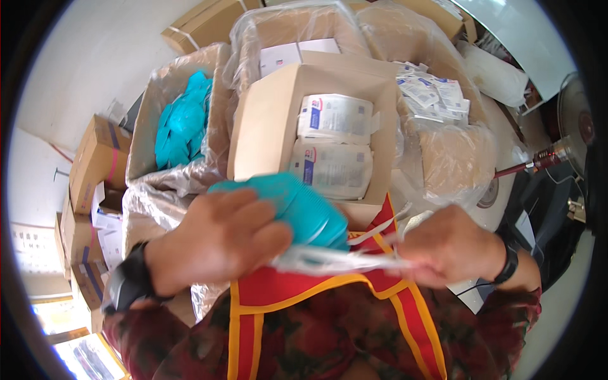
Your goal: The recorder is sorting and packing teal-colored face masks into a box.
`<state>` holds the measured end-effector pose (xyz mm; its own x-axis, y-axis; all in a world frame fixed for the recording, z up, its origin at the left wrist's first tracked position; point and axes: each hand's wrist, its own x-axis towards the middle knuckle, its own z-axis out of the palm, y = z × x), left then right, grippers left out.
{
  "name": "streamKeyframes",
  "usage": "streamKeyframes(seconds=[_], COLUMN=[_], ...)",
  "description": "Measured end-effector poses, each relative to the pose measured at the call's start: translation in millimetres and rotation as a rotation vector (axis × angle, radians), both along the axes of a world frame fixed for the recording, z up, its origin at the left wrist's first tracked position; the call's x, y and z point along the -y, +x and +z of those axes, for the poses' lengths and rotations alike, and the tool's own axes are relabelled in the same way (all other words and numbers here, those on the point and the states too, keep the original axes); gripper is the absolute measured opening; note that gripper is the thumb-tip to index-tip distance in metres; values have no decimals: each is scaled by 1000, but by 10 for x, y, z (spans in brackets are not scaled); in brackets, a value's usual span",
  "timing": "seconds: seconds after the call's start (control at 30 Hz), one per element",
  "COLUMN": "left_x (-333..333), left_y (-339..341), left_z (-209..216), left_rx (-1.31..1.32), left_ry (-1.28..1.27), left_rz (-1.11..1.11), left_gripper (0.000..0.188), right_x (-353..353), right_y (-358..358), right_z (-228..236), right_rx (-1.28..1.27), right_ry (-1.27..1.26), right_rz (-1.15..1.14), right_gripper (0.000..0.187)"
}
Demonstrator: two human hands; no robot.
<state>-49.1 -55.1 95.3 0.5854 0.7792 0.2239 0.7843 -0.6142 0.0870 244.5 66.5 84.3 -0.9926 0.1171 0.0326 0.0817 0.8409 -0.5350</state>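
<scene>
In front of my chest, my left hand (pixel 221 237) is closed on a stack of teal face masks (pixel 304 209), their layered edges fanned toward the right. White elastic straps (pixel 342 261) stretch from the stack across to my right hand (pixel 446 247), whose fingers are closed on their ends. The straps and right fingers are blurred by motion. Just beyond the masks stands an open carton (pixel 263 136) holding two white printed packs (pixel 334 168). More teal masks (pixel 183 123) lie heaped in a plastic-lined box (pixel 142 149) at the left.
A plastic-lined box (pixel 472 76) at the right holds many small white packets (pixel 427 92). Another lined box (pixel 297 22) stands behind the carton, with white boxes inside. Brown cartons (pixel 98 158) are stacked at the far left. A fan (pixel 579 126) is at the right edge.
</scene>
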Motion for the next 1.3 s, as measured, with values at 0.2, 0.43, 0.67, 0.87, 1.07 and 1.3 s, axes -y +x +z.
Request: streamKeyframes(seconds=[0.2, 0.43, 0.67, 0.87, 1.07, 1.3], left_x=[267, -407, -633, -604, -569, 97], left_y=[-446, -14, 62, 3, 135, 214], left_z=[-7, -109, -58, -244, -481, -55], left_rx=[-37, -37, -117, 40, 421, 101], left_ry=[-15, 360, 377, 18, -278, -175], left_rz=[222, 139, 200, 277, 117, -206], left_gripper=[34, 26, 22, 28, 32, 18], right_x=[-34, -423, -131, -122, -74, 187], right_y=[342, -371, -844, -663, -708, -336], right_z=[113, -638, -624, -474, -275, -19], right_rx=[106, -196, -116, -143, -442, 8], right_ry=[-305, -889, -1363, -1199, -603, -956], right_rz=[-97, -523, -184, -191, 41, 353], right_gripper=[10, 32, 33, 21, 16, 12])
